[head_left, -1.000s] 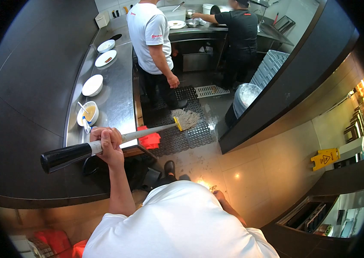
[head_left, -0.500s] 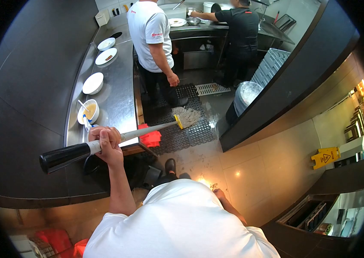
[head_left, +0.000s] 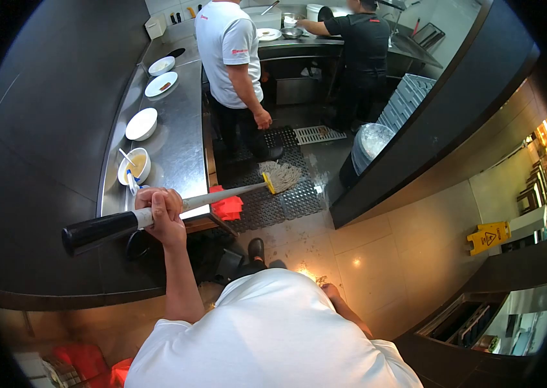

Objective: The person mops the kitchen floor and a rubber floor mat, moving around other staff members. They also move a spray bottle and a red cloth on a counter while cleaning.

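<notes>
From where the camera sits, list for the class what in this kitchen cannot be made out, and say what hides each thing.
1. Right hand: head view, hidden below the wearer's white shirt; only a forearm shows.
2. Left hand: closed around the mop handle, which hides the palm.
3. Mop head on the floor mat: its underside is hidden.
4. Bowl on the steel counter: contents too small to name.
5. Yellow floor sign: wording too small.
</notes>
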`<state>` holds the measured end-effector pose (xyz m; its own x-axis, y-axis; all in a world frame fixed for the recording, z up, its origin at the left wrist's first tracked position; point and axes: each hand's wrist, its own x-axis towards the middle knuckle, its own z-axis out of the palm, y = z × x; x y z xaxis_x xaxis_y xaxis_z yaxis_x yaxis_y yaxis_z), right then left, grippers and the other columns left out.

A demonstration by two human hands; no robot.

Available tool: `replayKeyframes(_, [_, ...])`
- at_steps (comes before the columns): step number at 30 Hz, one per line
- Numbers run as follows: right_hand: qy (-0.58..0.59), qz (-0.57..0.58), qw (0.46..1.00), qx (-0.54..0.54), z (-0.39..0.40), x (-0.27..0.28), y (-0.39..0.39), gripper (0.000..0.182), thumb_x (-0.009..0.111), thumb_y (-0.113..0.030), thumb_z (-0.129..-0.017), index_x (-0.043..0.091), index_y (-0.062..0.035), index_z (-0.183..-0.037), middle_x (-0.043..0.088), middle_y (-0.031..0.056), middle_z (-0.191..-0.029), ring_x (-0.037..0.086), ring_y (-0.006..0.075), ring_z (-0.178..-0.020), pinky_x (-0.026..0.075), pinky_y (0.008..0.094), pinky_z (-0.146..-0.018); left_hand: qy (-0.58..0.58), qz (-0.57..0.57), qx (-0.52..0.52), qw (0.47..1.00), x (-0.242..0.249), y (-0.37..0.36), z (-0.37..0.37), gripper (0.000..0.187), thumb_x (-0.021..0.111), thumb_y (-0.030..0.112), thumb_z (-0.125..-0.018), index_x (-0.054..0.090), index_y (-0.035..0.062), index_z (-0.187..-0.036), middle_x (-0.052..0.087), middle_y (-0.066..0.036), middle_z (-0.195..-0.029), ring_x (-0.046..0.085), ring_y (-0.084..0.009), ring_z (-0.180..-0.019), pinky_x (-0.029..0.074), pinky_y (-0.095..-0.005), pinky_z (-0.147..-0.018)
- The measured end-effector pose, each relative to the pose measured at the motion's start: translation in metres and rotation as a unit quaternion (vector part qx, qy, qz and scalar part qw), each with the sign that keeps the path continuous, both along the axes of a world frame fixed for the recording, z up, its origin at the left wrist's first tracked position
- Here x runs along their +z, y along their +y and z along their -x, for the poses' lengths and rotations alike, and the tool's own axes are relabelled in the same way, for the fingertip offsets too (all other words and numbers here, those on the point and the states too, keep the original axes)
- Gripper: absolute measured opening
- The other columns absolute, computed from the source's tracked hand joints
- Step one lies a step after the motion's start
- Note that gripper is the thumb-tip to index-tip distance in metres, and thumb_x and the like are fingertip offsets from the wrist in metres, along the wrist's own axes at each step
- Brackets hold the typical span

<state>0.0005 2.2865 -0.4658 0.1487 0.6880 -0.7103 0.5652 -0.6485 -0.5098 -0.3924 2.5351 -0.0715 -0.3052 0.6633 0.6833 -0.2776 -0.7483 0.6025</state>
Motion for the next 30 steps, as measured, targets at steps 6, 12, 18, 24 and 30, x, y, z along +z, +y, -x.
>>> replayKeyframes(6, [0.005,-0.012,1.000,0.021,0.002,-0.012,-0.004,0.034,0.060,-0.028,-0.089,0.069,0.0022,-0.077,0.067,0.0135,-0.066,0.062,0.0207,-0.051,0.051,0.0355,-0.052,-0.004,0.006,0.010,1.000,-0.003,-0.002,0.006,0.021,0.056,0.017,-0.099,0.048,0.0060,-0.083,0.037,0.002,-0.056,0.030,-0.0043,-0.041,0.024,-0.0214,-0.039])
replayKeyframes(12, [-0.008,-0.031,0.998,0.055,0.003,-0.015,-0.005,0.034,0.059,-0.028,-0.089,0.070,0.0024,-0.079,0.068,0.0136,-0.067,0.064,0.0221,-0.054,0.052,0.0355,-0.055,-0.003,0.005,0.023,1.000,-0.008,-0.003,0.011,0.018,0.056,0.017,-0.099,0.048,0.0071,-0.085,0.037,0.002,-0.056,0.028,-0.0043,-0.041,0.024,-0.0215,-0.039])
replayKeyframes(18, [-0.015,-0.022,0.998,0.048,0.006,-0.022,-0.005,0.034,0.058,-0.028,-0.090,0.070,0.0026,-0.080,0.069,0.0147,-0.069,0.065,0.0226,-0.056,0.052,0.0358,-0.058,-0.002,0.007,0.029,1.000,-0.007,-0.003,0.012,0.018,0.054,0.017,-0.099,0.048,0.0074,-0.085,0.035,0.002,-0.055,0.027,-0.0044,-0.041,0.023,-0.0220,-0.039])
replayKeyframes(24, [-0.024,-0.049,0.992,0.118,0.005,-0.019,-0.004,0.030,0.059,-0.025,-0.088,0.070,0.0019,-0.083,0.069,0.0144,-0.071,0.065,0.0223,-0.058,0.053,0.0355,-0.060,0.010,0.006,0.043,0.999,-0.006,-0.003,0.013,0.019,0.053,0.017,-0.099,0.048,0.0074,-0.085,0.035,0.002,-0.053,0.027,-0.0045,-0.041,0.023,-0.0228,-0.039])
replayKeyframes(30, [-0.026,-0.023,0.997,0.072,0.003,-0.020,-0.002,0.020,0.065,-0.020,-0.081,0.071,-0.0009,-0.086,0.070,0.0116,-0.076,0.066,0.0204,-0.060,0.054,0.0342,-0.059,0.012,0.002,0.046,0.999,-0.005,-0.001,0.010,0.019,0.054,0.017,-0.099,0.047,0.0076,-0.084,0.036,0.002,-0.053,0.027,-0.0049,-0.040,0.024,-0.0228,-0.039])
